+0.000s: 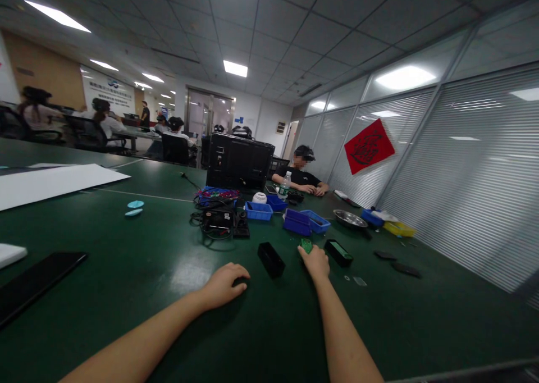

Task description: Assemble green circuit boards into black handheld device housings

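Note:
My right hand [314, 262] reaches forward over the green table [147, 270], its fingers pinched on a small green circuit board [307, 245]. My left hand [223, 285] rests on the table with curled fingers over a small dark object [241, 286] that is mostly hidden. A black rectangular case [271, 259] lies between the two hands. Another black case with a green inside [339, 252] sits just right of the right hand.
Several blue bins [300, 221], a tangle of cables and a device [218, 221], a large black box [238, 161], a metal dish [350, 219] and a yellow bin [399, 229] stand farther back. A seated person [301, 175] works across the table. A black phone [36, 285] lies left.

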Tool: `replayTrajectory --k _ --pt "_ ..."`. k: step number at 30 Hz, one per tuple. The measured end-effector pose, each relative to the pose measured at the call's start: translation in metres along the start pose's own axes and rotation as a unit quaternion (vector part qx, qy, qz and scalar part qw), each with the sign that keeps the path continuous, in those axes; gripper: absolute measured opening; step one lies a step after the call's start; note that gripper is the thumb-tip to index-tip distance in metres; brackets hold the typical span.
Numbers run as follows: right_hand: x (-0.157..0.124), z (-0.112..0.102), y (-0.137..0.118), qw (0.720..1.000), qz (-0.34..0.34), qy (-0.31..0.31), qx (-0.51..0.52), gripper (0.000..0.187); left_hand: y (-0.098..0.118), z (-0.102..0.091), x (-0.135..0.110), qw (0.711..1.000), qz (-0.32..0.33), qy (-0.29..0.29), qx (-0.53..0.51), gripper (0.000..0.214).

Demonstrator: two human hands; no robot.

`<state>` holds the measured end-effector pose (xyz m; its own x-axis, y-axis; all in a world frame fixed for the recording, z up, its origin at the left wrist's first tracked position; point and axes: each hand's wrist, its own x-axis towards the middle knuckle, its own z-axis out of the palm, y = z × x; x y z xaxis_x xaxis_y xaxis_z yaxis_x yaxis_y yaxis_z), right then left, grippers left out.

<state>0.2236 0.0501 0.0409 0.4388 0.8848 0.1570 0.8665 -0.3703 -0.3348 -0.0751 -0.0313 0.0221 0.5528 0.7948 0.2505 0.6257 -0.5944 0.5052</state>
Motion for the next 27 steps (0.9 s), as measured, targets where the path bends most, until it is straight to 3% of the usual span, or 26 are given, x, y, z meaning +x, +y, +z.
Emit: replayTrajectory --k 5,10,16,21,23,27 --pt "0.005 0.007 0.002 0.999 -0.030 -0.012 0.015 0.052 -0.001 0.001 0.000 1.000 0.002 0.007 -0.007 0.028" --pt "0.005 0.019 -0.006 0.985 -0.135 -0.026 0.103 0.047 0.000 -0.001 -0.001 1.000 -0.004 0.006 -0.017 0.027" --pt "-0.014 0.025 -0.027 0.920 -0.288 -0.117 0.239 0.044 0.001 0.000 -0.001 0.999 -0.028 0.021 -0.037 0.029" --pt "-0.029 0.014 -0.035 0.866 -0.359 -0.211 0.277 0.044 -0.003 0.004 0.002 0.984 -0.121 0.111 -0.069 0.033" --pt "-0.031 0.012 -0.036 0.863 -0.361 -0.223 0.275 0.044 -0.006 0.005 0.003 0.978 -0.134 0.140 -0.081 0.042" --pt "-0.029 0.018 -0.036 0.890 -0.324 -0.187 0.260 0.044 -0.009 0.006 0.003 0.979 -0.126 0.138 -0.087 0.066"
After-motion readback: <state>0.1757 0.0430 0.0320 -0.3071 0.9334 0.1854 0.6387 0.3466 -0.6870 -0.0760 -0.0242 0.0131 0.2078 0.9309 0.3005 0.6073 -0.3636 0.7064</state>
